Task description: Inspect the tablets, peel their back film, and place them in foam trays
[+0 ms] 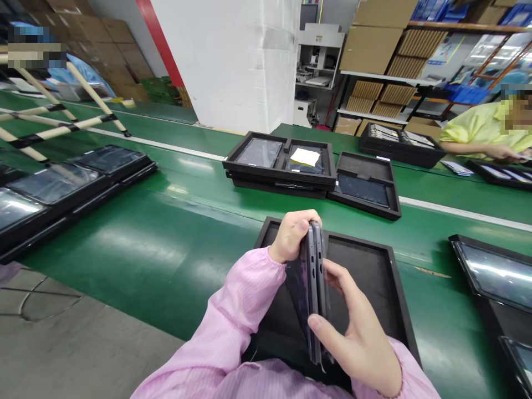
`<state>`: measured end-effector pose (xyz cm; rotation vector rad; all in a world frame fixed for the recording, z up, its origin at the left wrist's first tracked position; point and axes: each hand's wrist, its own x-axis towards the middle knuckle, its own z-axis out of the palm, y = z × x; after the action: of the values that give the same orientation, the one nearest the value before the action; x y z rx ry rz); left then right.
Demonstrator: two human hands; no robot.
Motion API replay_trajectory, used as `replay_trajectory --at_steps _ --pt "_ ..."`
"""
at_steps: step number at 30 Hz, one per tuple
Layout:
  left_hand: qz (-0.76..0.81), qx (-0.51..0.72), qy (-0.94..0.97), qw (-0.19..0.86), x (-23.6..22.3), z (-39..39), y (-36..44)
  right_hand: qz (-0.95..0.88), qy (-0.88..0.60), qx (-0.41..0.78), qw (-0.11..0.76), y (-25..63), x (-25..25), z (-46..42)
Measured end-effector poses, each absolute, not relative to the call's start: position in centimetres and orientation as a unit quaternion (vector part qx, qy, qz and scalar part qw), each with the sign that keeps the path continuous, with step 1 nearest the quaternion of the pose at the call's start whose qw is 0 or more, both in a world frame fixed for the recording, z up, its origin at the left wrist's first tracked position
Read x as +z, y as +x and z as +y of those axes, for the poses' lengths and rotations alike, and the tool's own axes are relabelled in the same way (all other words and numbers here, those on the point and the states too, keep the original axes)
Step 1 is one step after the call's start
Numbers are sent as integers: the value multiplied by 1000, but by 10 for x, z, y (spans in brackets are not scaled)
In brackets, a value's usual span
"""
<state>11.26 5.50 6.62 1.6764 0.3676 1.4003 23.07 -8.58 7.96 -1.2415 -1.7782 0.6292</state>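
Observation:
Two dark tablets (pixel 315 288) stand on edge, pressed together, between my hands, their narrow sides with small port openings facing up. My left hand (pixel 294 235) grips them at the far end, its thumb over the top corner. Along the near right side, my right hand (pixel 357 327) holds them with the thumb on the edge and fingers against the right face. Below lies a black foam tray (pixel 369 266) with recessed compartments; the part right of the tablets shows its bare bottom. The tablets and my arms hide much of its left part.
Stacked black trays (pixel 278 183) hold tablets, one under a pale paper (pixel 305 157). Another tray (pixel 366 191) adjoins them. More tablets lie left (pixel 58 180) and right (pixel 499 274) on the green bench (pixel 166 238). A co-worker in yellow (pixel 474 124) handles papers at right.

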Motion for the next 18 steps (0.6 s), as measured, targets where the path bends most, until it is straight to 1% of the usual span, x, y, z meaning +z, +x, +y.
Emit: replay_trajectory --at_steps 7,18 --pt "145 560 684 444 67 53 111 -743 -484 213 409 236 80 -88" --pt "117 563 697 428 68 51 109 -765 -472 197 391 241 83 -92"
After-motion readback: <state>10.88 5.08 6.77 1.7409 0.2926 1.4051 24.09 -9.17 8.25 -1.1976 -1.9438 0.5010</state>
